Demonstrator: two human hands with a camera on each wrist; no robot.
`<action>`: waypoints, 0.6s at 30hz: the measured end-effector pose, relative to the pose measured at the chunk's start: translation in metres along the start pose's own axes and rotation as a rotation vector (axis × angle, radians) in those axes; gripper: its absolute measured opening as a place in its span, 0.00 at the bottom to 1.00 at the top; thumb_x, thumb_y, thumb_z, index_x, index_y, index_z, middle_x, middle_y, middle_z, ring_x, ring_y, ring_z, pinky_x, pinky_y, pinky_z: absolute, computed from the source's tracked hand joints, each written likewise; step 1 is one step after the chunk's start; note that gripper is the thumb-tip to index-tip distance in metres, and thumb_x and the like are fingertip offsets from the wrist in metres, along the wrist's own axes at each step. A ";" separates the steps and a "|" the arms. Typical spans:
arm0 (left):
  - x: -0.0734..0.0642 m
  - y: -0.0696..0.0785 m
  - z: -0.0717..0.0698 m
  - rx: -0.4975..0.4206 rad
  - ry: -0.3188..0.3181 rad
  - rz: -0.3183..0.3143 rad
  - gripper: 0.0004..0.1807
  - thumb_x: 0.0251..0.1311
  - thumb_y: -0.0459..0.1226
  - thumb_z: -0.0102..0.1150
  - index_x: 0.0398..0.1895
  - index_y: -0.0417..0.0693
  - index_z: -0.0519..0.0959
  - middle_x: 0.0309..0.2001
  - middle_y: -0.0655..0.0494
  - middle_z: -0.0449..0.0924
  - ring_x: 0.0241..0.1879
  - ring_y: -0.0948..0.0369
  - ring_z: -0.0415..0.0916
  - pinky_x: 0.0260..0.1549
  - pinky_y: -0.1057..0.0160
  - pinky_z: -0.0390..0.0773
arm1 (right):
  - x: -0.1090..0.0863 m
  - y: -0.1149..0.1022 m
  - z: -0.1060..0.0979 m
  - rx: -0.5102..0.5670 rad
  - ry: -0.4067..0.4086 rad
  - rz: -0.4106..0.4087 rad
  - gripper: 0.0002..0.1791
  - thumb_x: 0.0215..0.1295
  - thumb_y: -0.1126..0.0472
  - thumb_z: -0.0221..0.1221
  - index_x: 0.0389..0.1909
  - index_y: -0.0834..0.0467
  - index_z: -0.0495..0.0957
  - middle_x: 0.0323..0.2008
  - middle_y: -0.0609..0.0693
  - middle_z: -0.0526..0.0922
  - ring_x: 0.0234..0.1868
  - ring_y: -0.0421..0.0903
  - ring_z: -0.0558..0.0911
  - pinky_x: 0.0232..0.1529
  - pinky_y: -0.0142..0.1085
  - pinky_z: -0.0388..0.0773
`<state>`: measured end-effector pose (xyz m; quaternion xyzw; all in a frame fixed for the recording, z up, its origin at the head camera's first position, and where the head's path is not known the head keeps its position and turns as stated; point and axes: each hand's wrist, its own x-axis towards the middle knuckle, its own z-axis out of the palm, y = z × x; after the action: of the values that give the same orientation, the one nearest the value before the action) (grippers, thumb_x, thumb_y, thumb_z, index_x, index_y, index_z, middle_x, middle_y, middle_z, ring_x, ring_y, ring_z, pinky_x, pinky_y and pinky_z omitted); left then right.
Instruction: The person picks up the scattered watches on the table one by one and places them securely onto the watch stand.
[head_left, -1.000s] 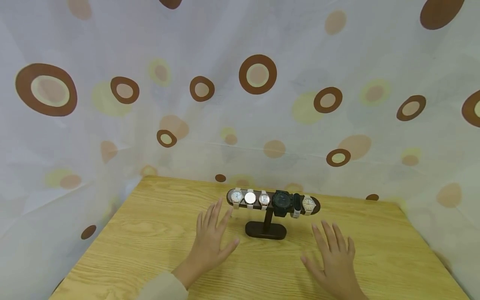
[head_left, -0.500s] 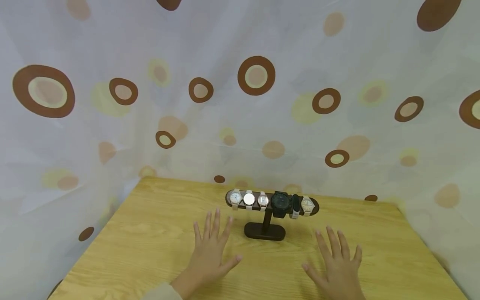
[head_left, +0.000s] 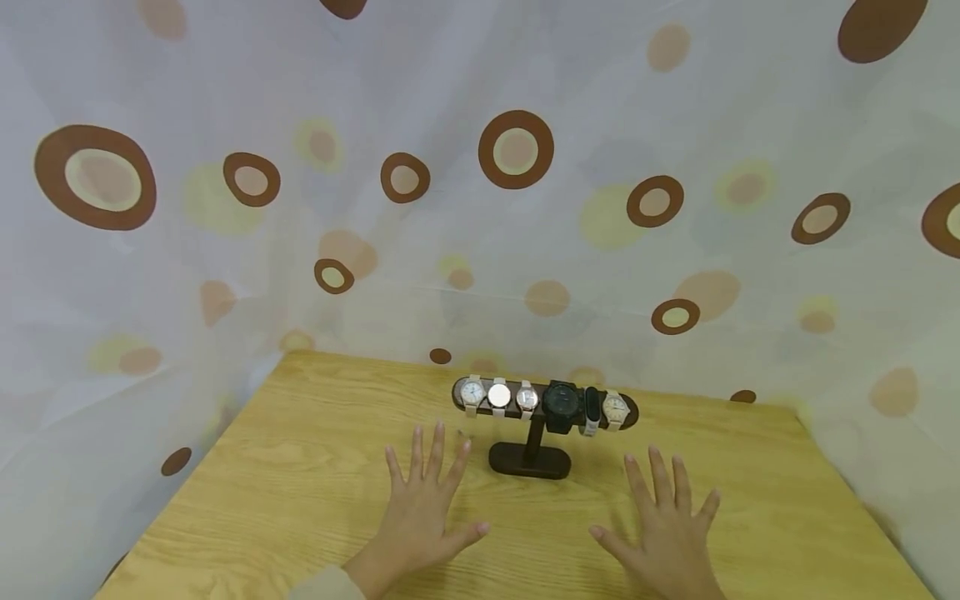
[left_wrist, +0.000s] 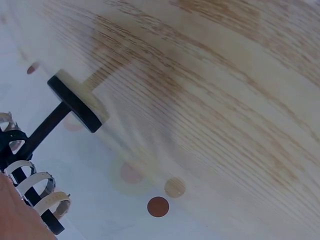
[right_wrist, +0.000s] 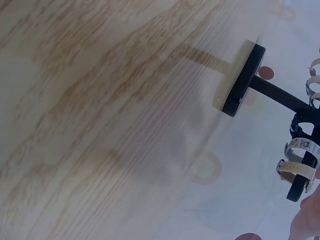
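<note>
A dark T-shaped watch stand stands toward the back of the table, with several watches strapped along its bar. From the left come white-strapped watches, then a large black watch, a fitness band and a cream-strapped watch at the right end. My left hand is spread, palm down, in front and to the left of the stand, holding nothing. On the other side my right hand is likewise spread and holds nothing. Both wrist views show the stand's base and part of its bar.
The wooden table extends around the stand on both sides. Behind it and along the sides hangs a pale curtain with brown and yellow spots, meeting the table's back edge.
My left hand has drawn back slightly from the stand and its fingers have spread wider. The right hand's fingers have spread too. The watches and stand have stayed put.
</note>
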<state>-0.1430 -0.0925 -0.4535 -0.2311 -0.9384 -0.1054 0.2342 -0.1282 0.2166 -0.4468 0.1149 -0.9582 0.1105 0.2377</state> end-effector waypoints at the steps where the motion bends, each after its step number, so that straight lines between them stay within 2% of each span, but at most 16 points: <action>1: 0.000 0.000 0.000 0.012 -0.009 0.001 0.48 0.54 0.73 0.10 0.74 0.57 0.31 0.73 0.39 0.26 0.68 0.44 0.11 0.52 0.20 0.45 | 0.000 -0.001 0.000 -0.009 -0.013 0.010 0.54 0.50 0.29 0.56 0.73 0.46 0.42 0.72 0.60 0.46 0.72 0.64 0.39 0.52 0.80 0.38; 4: -0.001 0.000 0.002 0.033 -0.033 0.001 0.49 0.53 0.73 0.09 0.74 0.57 0.31 0.73 0.39 0.25 0.68 0.43 0.12 0.52 0.20 0.45 | -0.001 -0.002 0.000 -0.031 -0.053 0.036 0.56 0.50 0.29 0.56 0.74 0.44 0.39 0.74 0.59 0.41 0.72 0.64 0.34 0.52 0.80 0.37; 7: -0.002 0.000 0.003 0.056 -0.048 -0.006 0.49 0.52 0.74 0.08 0.73 0.58 0.30 0.72 0.40 0.23 0.69 0.37 0.20 0.52 0.21 0.46 | -0.001 -0.002 0.001 -0.037 -0.092 0.057 0.57 0.50 0.29 0.56 0.73 0.42 0.35 0.74 0.59 0.36 0.72 0.63 0.30 0.51 0.81 0.34; 13: -0.003 -0.001 0.003 0.030 -0.097 -0.035 0.50 0.50 0.75 0.08 0.73 0.61 0.28 0.72 0.44 0.17 0.68 0.37 0.21 0.52 0.20 0.43 | -0.001 -0.003 0.001 -0.041 -0.200 0.113 0.57 0.51 0.31 0.56 0.73 0.42 0.31 0.73 0.58 0.29 0.70 0.70 0.32 0.49 0.81 0.30; 18: -0.003 -0.003 0.001 0.036 -0.134 -0.055 0.50 0.50 0.76 0.10 0.72 0.62 0.26 0.72 0.45 0.16 0.67 0.30 0.39 0.51 0.19 0.43 | 0.000 -0.005 0.002 -0.016 -0.242 0.158 0.57 0.52 0.31 0.55 0.73 0.42 0.30 0.73 0.60 0.30 0.69 0.71 0.31 0.49 0.81 0.27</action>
<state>-0.1419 -0.0958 -0.4558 -0.2074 -0.9598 -0.0790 0.1719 -0.1272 0.2119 -0.4475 0.0497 -0.9867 0.1068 0.1117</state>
